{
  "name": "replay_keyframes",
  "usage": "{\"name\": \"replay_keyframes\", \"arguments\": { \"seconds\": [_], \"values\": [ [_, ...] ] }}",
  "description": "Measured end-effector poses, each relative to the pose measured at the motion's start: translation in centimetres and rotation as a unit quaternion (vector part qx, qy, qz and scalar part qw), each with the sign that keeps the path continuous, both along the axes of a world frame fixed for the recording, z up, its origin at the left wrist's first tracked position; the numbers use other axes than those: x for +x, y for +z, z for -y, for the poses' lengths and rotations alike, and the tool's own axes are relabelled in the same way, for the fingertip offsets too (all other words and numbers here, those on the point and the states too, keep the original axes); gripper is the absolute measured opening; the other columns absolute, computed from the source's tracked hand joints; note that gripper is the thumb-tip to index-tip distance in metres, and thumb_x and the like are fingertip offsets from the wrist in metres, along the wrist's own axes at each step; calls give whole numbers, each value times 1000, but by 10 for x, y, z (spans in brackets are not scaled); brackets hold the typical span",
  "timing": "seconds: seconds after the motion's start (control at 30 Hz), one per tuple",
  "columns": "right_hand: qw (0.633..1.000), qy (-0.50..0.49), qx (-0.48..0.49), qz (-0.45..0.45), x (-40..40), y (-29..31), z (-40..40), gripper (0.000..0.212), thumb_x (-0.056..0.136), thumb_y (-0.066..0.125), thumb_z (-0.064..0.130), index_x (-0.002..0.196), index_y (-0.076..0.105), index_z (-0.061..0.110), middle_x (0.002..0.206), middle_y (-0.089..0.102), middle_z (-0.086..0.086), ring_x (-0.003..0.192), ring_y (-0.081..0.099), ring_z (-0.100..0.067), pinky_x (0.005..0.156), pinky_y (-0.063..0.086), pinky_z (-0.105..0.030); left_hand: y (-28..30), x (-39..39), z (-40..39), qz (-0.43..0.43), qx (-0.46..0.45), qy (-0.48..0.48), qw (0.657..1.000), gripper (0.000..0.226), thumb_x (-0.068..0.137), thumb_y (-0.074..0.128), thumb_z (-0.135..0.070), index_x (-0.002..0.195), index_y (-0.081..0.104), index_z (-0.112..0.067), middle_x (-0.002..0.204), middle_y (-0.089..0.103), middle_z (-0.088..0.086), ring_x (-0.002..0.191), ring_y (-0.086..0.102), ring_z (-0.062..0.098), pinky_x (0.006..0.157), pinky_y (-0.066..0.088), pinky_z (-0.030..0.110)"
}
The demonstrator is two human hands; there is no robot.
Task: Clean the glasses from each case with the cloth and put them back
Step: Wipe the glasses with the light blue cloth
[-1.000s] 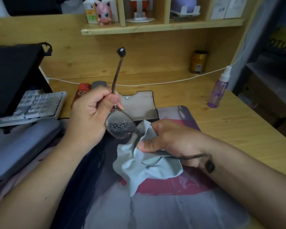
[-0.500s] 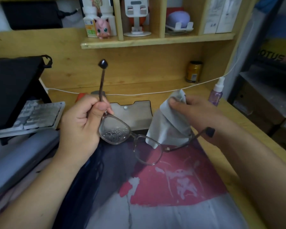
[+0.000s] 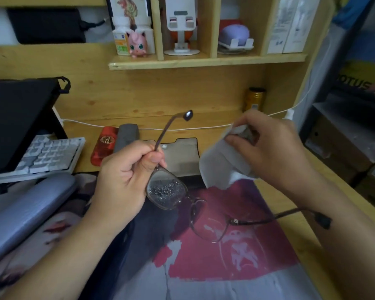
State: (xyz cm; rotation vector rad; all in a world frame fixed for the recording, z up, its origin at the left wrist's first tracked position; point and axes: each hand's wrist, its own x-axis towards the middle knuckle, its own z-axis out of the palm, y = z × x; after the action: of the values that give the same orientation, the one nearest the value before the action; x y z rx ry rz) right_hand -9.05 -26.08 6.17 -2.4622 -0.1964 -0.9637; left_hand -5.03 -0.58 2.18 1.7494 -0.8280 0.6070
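Note:
My left hand grips a pair of dark-framed glasses at the hinge of one arm, above the desk mat. The lens by my thumb is covered in droplets; the other lens looks clear. Both arms are unfolded. My right hand pinches the grey cloth, which hangs apart from the glasses, up and to their right. An open grey case lies behind the glasses. A red case and a dark grey case lie further back.
A keyboard and a grey wrist rest sit at the left, beside a black bag. A white cable runs along the back. A gold can stands at the rear, with cardboard boxes off the desk's right edge.
My right hand lifted the cloth off the second lens and raised it to the right. My left hand tilted the glasses, so the upright arm now leans right.

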Motion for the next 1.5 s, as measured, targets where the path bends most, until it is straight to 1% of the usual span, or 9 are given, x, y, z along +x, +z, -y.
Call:
{"name": "replay_keyframes", "arguments": {
  "seconds": [0.33,0.43,0.57,0.7,0.83,0.93,1.13,1.33,1.5],
  "values": [
    [974,-1,-125,191,10,28,-18,50,99,58,40,59,58,10,101,62,-9,103,51,-26,82,39,-33,8,-9,2,7,-30,-23,999,33,104,47,-30,84,64,-10,84,65,-6,84,64,10,81,46,18],
    [993,-40,-49,99,11,24,-24,50,100,50,44,63,48,11,61,48,-2,57,46,-20,54,41,-44,11,-14,6,16,-34,-39,999,29,102,47,-22,84,64,-8,84,65,-6,84,64,11,79,46,18],
    [985,-61,154,-50,15,19,-40,48,101,44,50,73,42,11,61,41,3,56,39,-16,54,32,-38,9,-17,10,24,-27,-55,998,29,103,48,-26,85,66,-11,84,66,-5,82,66,15,77,48,22],
    [909,87,360,-194,10,16,-50,48,96,55,51,87,53,4,69,41,-3,65,41,-15,64,34,-32,9,-18,11,18,-30,-53,998,29,102,47,-26,85,67,-12,84,67,-4,82,66,14,78,47,21],
    [737,329,496,-322,-6,2,-57,44,90,59,38,107,59,-3,103,59,-33,93,55,-39,94,47,-53,8,-17,10,19,-27,-44,998,22,101,48,-20,87,65,-16,83,66,-5,81,65,11,76,47,20],
    [685,393,491,-368,-13,-3,-52,34,92,55,34,96,72,4,90,65,-19,83,61,-25,79,55,-34,8,-15,9,18,-24,-35,999,18,103,49,-28,95,65,-27,84,63,-8,78,59,2,73,44,16],
    [710,403,443,-371,-10,-5,-46,29,87,60,-12,102,75,8,89,59,-5,75,58,-12,63,48,-22,10,-18,11,24,-8,-56,998,21,103,48,-14,89,61,-23,86,62,-24,79,62,-1,75,43,10],
    [785,331,404,-334,-10,-11,-54,34,66,85,0,94,74,16,90,62,-4,81,60,-17,72,53,-24,9,-18,10,20,-16,-33,999,20,102,48,-27,94,65,-21,87,63,-10,80,60,1,76,44,11],
    [751,346,369,-425,-14,-14,-62,26,83,79,10,101,64,-1,90,64,-11,85,64,-22,80,52,-37,8,-19,13,4,-14,-52,999,25,99,47,-15,83,64,-5,82,64,-7,76,62,10,73,45,14]
  ]
}}
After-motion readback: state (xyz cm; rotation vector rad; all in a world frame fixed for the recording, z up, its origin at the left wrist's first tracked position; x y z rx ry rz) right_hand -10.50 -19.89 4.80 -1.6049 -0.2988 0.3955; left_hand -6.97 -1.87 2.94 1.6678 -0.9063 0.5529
